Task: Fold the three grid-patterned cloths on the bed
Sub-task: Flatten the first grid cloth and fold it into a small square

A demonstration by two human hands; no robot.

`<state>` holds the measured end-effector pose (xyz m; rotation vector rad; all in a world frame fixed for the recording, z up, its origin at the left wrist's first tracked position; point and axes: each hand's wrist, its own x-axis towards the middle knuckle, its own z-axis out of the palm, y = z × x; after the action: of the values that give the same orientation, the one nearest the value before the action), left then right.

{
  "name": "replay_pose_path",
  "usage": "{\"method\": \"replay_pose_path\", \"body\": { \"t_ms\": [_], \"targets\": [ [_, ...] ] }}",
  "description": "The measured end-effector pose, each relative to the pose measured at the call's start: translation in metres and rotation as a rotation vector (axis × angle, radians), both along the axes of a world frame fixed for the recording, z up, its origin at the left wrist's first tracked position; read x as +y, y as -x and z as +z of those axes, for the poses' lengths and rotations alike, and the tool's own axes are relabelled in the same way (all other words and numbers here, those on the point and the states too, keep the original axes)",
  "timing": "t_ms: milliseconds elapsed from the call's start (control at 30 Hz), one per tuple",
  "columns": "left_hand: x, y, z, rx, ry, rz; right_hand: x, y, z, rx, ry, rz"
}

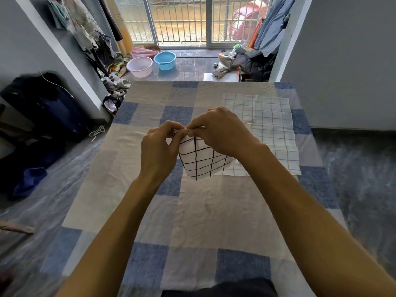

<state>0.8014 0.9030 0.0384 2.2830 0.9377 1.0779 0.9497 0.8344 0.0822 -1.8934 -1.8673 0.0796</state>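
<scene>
Both hands, left hand [159,146] and right hand [221,130], pinch top edge of white black-gridded cloth [202,161] above bed [203,211]; soft, limp, best held by corners.

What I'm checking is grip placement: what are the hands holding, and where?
The left hand and right hand pinch the black-grid cloth by its upper edge, close together; the rest hangs below.

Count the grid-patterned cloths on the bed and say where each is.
3. The left hand and right hand pinch the black-grid cloth above the bed. The far blue-grid cloth and near blue-grid cloth lie flat, overlapping, on the right. Another layer may be hidden between them.
</scene>
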Motion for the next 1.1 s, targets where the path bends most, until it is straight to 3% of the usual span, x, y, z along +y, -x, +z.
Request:
{"method": "replay_pose_path", "body": {
  "t_ms": [233,367,667,1100],
  "targets": [
    [-0.016,-0.004,-0.007,-0.238,0.251,0.057,0.005,0.005,0.005,0.096,-0.034,-0.028],
    [-0.029,-0.009,-0.015,-0.305,0.3,0.124,0.007,0.005,0.013,0.148,-0.04,-0.042],
    [-0.031,-0.003,-0.036,-0.309,0.157,0.218,0.002,0.005,0.011,0.268,-0.104,-0.077],
    [-0.031,-0.002,-0.039,-0.263,0.072,0.199,0.003,-0.004,0.005,0.286,-0.108,-0.133]
  ]
}}
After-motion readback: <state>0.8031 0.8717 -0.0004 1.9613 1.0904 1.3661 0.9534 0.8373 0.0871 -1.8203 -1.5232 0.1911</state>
